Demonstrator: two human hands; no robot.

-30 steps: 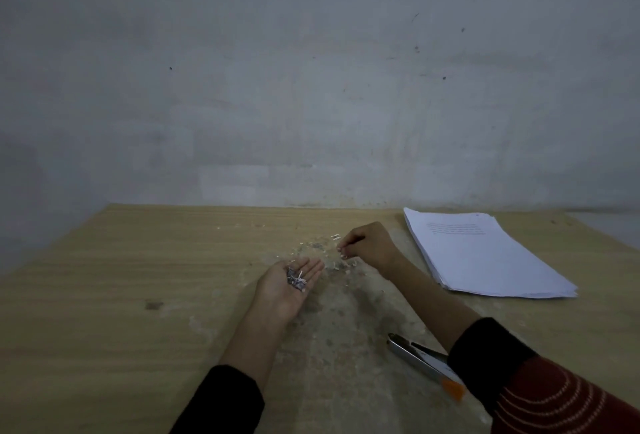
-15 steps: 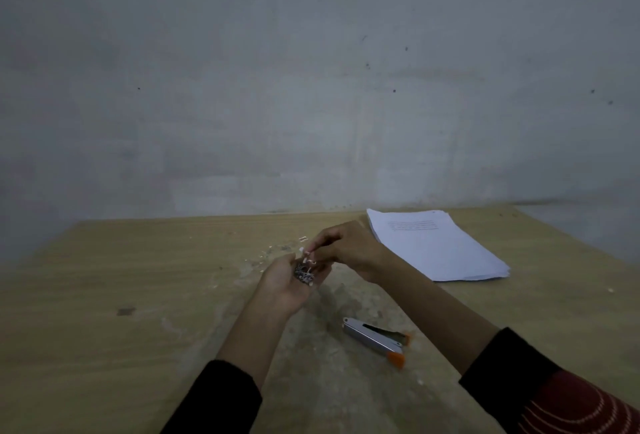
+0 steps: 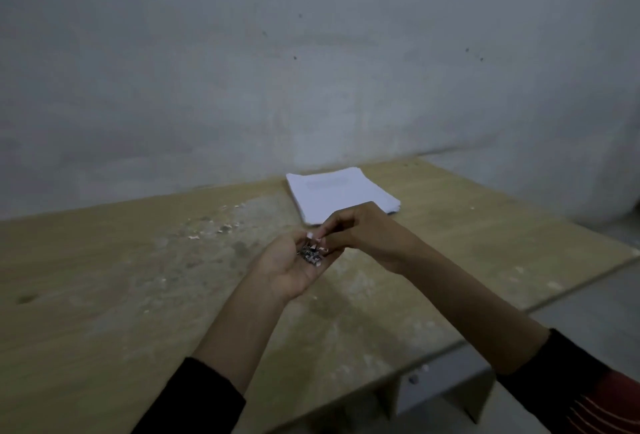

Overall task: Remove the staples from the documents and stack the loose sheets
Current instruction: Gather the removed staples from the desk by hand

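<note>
My left hand (image 3: 291,265) is held palm up above the wooden table (image 3: 104,295), cupping a small heap of removed staples and paper bits (image 3: 311,253). My right hand (image 3: 360,231) hovers over that palm with its fingertips pinched together at the heap. A stack of loose white sheets (image 3: 341,194) lies flat at the back of the table, just behind my right hand. The staple remover is out of view.
Several scattered staple and paper scraps (image 3: 221,227) lie on the table to the left of my hands. A grey wall (image 3: 311,70) stands behind the table. The table's right edge (image 3: 540,305) drops to a grey floor.
Both hands have lifted off the table and come toward me. The view has swung left, so the paper stack sits nearer the middle and the staple remover has dropped out of sight.
</note>
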